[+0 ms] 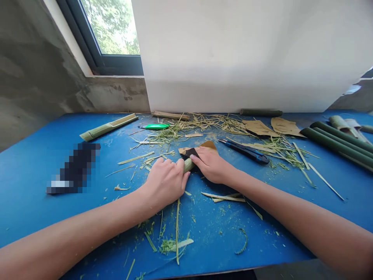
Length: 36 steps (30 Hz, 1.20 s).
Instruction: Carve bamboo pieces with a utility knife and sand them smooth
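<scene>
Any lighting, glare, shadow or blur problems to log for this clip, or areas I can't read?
Head view: foliage through the window partly blown out to white; head view: soft shading across the white panel, shadow on the blue table beneath the right hand; head view: dark object at left pixelated, unreadable.

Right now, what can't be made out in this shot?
All in the head view:
Bamboo piece: ends, hidden by left hand, right hand and brown-and-black sheet.
That sheet: middle, under right hand.
Dark item, left side: identity, pixelated.
Green bamboo lengths: right ends, cut off by right edge.
</scene>
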Motion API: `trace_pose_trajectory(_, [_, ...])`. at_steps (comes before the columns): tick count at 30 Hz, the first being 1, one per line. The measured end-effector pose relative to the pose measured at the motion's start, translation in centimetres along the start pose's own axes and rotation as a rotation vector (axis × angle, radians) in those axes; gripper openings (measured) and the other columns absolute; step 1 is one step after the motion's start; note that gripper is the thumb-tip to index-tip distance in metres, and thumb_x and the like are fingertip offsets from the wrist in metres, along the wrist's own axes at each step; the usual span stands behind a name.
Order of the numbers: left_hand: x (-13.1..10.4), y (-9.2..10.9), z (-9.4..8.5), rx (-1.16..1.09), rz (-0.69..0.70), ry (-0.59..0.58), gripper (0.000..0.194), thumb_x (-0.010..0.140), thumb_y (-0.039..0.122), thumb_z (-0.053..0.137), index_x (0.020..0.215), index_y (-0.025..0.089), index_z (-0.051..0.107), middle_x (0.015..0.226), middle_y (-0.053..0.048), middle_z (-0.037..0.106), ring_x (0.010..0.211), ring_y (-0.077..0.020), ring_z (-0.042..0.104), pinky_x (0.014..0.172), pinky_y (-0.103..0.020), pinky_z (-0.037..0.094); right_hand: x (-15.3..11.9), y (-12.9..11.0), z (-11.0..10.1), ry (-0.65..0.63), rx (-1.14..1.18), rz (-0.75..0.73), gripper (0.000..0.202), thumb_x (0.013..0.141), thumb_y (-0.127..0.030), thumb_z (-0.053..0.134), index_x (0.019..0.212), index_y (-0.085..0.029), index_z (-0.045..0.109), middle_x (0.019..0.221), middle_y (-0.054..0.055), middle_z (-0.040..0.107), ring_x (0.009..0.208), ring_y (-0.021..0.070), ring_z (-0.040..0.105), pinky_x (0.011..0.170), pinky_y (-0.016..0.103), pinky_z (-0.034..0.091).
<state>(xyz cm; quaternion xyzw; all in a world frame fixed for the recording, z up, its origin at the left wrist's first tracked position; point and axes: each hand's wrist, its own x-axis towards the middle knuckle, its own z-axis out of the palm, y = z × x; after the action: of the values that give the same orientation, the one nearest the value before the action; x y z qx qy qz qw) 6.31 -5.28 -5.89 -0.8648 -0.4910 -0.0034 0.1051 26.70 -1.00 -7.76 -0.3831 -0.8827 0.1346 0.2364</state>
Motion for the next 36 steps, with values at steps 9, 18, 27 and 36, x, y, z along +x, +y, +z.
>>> trace_pose_trajectory(9, [0.32,-0.29,0.17,0.027,0.001,0.02,0.043,0.104,0.046,0.034,0.092,0.017,0.062,0.078,-0.013,0.072,0.076,-0.0294,0.069,0.075,-0.042,0.045,0.4,0.39,0.07,0.009,0.024,-0.003,0.044,0.107,-0.034,0.033,0.128,-0.019,0.068,0.128,0.012,0.071,0.123,0.0265,0.063,0.11,0.045,0.044])
trace_pose_trajectory(18, [0.24,-0.23,0.03,0.02,0.015,0.017,0.045,0.104,0.046,0.033,0.093,0.015,0.064,0.079,-0.014,0.071,0.077,-0.0299,0.069,0.077,-0.043,0.044,0.52,0.34,0.24,0.007,0.022,0.002,0.041,0.107,-0.034,0.034,0.116,-0.018,0.071,0.119,0.012,0.074,0.114,0.0267,0.065,0.104,0.043,0.046])
trace_pose_trajectory(27, [0.4,-0.52,-0.04,0.022,-0.01,-0.02,0.047,0.105,0.049,0.032,0.092,0.017,0.063,0.08,-0.013,0.073,0.081,-0.0292,0.07,0.078,-0.043,0.044,0.5,0.44,0.01,-0.01,0.027,0.018,0.041,0.108,-0.033,0.034,0.11,-0.016,0.071,0.111,0.013,0.074,0.104,0.0258,0.066,0.097,0.04,0.047])
trace_pose_trajectory(36, [0.63,-0.74,-0.32,0.012,-0.017,-0.031,0.046,0.104,0.047,0.032,0.092,0.016,0.064,0.081,-0.015,0.073,0.08,-0.0319,0.071,0.077,-0.045,0.044,0.72,0.71,0.18,0.007,0.041,-0.019,0.037,0.108,-0.031,0.035,0.111,-0.018,0.07,0.113,0.011,0.074,0.105,0.0244,0.066,0.097,0.038,0.047])
